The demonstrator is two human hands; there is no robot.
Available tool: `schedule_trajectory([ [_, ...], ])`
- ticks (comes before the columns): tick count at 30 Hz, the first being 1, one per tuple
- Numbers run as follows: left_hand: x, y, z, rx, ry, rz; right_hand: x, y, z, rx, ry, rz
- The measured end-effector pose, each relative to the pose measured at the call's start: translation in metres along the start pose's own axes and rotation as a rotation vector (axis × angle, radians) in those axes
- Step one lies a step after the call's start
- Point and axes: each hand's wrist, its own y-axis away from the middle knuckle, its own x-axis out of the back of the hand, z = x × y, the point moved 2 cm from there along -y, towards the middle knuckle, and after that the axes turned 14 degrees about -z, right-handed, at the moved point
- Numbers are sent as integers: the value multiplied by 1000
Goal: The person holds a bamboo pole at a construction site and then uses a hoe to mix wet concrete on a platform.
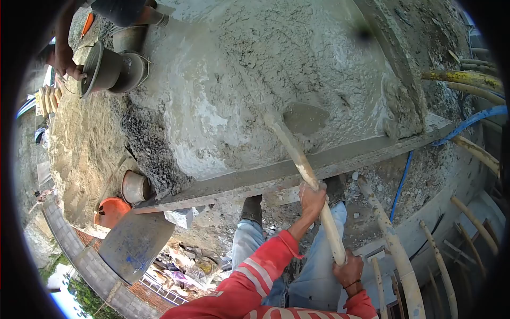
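Note:
A long wooden handle point(300, 162) slants from the wet grey mortar point(255, 64) down toward my body. My left hand point(312, 199) is wrapped round its middle. Near the handle's lower end, my right hand point(349, 269) is closed round it. A tool blade point(306, 118) lies partly sunk in the mortar beside the handle's far end. The mortar spreads over a wide bed with a wooden board point(276, 179) along its near edge.
At the upper left, another person's hand point(69, 65) holds a bucket point(103, 68). Sand point(79, 143), an orange bucket point(112, 211) and a large drum point(136, 246) are at left. Bamboo poles point(390, 239) and a blue hose point(402, 186) lie at right.

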Motion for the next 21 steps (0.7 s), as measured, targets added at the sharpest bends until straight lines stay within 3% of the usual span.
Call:
schedule_trajectory([
  [2,-16,-15,-37,118,14,-104,-13,-8,-6,-57,-24,-39],
  [4,-8,-53,-39,9,-183,39,-28,-47,-16,-110,-88,-89],
  [7,31,-132,-5,24,-44,87,-17,-128,-52,24,-138,-26],
  [10,82,-186,48,-44,53,-8,5,-179,-97,214,-200,50],
  [14,120,-157,86,-134,78,36,29,-155,-142,281,-229,13],
  [16,125,-147,54,-185,50,288,-1,-146,-143,352,-210,29],
  [17,140,-127,49,-177,66,301,-14,-141,-144,367,-226,37],
  [19,194,-75,48,-341,-69,477,-39,-130,-168,398,-229,-30],
  [20,224,-70,39,-302,-20,502,-50,-126,-188,459,-159,31],
  [21,257,-66,29,-259,31,528,-68,-137,-201,476,-189,-102],
])
